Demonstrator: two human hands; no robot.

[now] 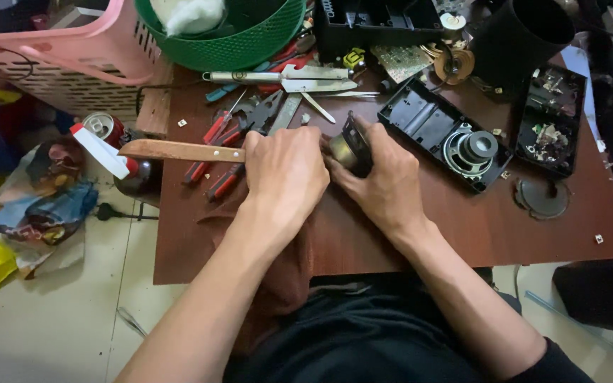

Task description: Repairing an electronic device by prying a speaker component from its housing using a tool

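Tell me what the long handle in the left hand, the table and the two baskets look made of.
Handle: wood, pale brown, matte, faint grain.
Table: likely wood or laminate, reddish-brown, dull sheen.
Pink basket and green basket: plastic, moulded lattice walls.
Left hand grips the handle.

Green basket (228,44), pink basket (72,57), perhaps pliers (225,152).

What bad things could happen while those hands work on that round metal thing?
The left hand grips a wooden-handled tool against the small speaker in the right hand; a slip might jab those fingers. The handle's far end might also knock the can nearby.
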